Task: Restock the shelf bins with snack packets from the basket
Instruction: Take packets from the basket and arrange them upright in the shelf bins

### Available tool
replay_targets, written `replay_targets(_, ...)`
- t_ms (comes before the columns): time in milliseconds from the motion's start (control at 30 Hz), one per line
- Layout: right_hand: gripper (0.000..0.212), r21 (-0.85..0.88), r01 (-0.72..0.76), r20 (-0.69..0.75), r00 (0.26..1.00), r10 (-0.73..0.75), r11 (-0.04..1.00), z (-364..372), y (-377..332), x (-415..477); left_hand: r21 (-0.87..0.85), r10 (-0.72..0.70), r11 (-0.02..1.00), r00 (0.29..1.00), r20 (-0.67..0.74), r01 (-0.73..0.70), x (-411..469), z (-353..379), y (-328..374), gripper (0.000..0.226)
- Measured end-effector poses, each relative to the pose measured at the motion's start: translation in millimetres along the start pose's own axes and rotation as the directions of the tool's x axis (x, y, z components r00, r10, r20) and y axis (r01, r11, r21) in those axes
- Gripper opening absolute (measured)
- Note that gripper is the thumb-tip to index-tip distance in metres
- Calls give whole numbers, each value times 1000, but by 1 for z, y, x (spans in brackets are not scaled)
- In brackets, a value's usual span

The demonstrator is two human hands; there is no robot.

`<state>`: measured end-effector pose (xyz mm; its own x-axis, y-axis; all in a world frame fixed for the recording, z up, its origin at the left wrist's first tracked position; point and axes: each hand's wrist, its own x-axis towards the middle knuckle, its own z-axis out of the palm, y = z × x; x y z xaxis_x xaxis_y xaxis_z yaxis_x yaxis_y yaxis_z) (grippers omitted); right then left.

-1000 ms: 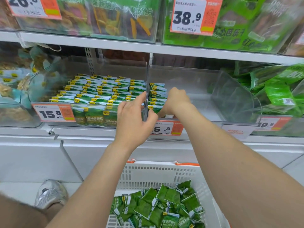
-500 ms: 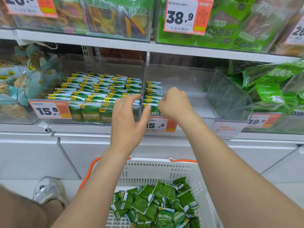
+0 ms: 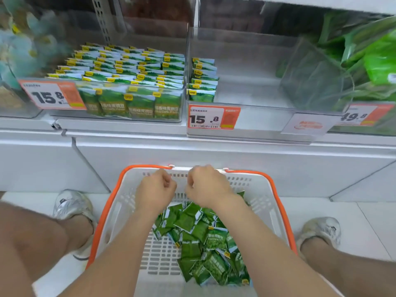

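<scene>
Standing upright, snack packets (image 3: 202, 82) file front-to-back inside the right bin (image 3: 257, 116).

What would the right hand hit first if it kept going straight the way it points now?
Likely the far wall of the white basket, just beyond the curled knuckles of the right hand. Depth is unclear: if the hand rides above the rim, the white cabinet panel behind comes first.

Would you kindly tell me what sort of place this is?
Most likely a snack aisle in a supermarket or grocery shop: orange price tags on clear shelf bins of green snack packets, and an orange-handled shopping basket on the floor.
</scene>
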<state>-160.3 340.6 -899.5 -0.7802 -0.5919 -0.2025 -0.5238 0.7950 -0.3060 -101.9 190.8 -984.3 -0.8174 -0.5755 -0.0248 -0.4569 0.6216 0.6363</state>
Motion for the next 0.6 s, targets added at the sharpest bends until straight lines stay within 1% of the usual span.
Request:
replay_targets(33, 11, -18, -18, 129, 991, 20, 1000, 13, 9, 0, 60, -34, 998, 997, 74, 30, -4, 9, -13, 12)
replay_targets(67, 13, -46, -27, 248, 968, 37, 999, 25, 17, 0, 129, -67, 991, 986, 151, 48, -7, 18, -25, 13)
replay_targets(100, 21, -80, -29, 355, 933, 55, 996, 36, 25, 0, 194, -102, 979, 969, 224, 59, -11, 28, -37, 13)
replay_targets(167, 32, -129, -35, 503, 859, 96, 991, 55, 37, 1, 293, -180, 953, 915, 360, 72, -15, 43, -58, 9)
replay_targets(200, 33, -137, -41, 538, 836, 109, 990, 62, 41, 2, 323, -202, 944, 887, 415, 63, -17, 50, -66, 9)
replay_targets(267, 29, -114, -61, 554, 825, 114, 992, 76, 47, 6, 366, -207, 931, 841, 500, 11, -15, 65, -81, 20)
replay_targets(333, 22, -63, -75, 541, 835, 97, 995, 85, 49, 10, 393, -217, 920, 816, 537, -14, -12, 78, -88, 32)
replay_targets(367, 23, -30, -73, 540, 838, 78, 997, 88, 50, 12, 392, -215, 920, 810, 546, -20, -10, 84, -91, 41)
replay_targets(433, 32, 5, -59, 540, 840, 47, 998, 92, 51, 16, 375, -211, 926, 781, 587, -32, -5, 95, -99, 70)
replay_targets(467, 33, 13, -48, 538, 842, 33, 999, 94, 51, 17, 369, -202, 928, 765, 611, -50, -3, 99, -103, 80)
replay_targets(500, 31, 17, -43, 539, 842, 28, 999, 96, 51, 19, 372, -189, 925, 756, 626, -77, -1, 104, -107, 82)
replay_targets(533, 30, 23, -42, 539, 842, 23, 999, 99, 51, 21, 380, -175, 919, 757, 629, -103, 0, 108, -111, 76)
replay_targets(600, 26, 38, -53, 542, 840, 24, 998, 106, 51, 25, 390, -177, 916, 772, 610, -98, -1, 114, -115, 61)
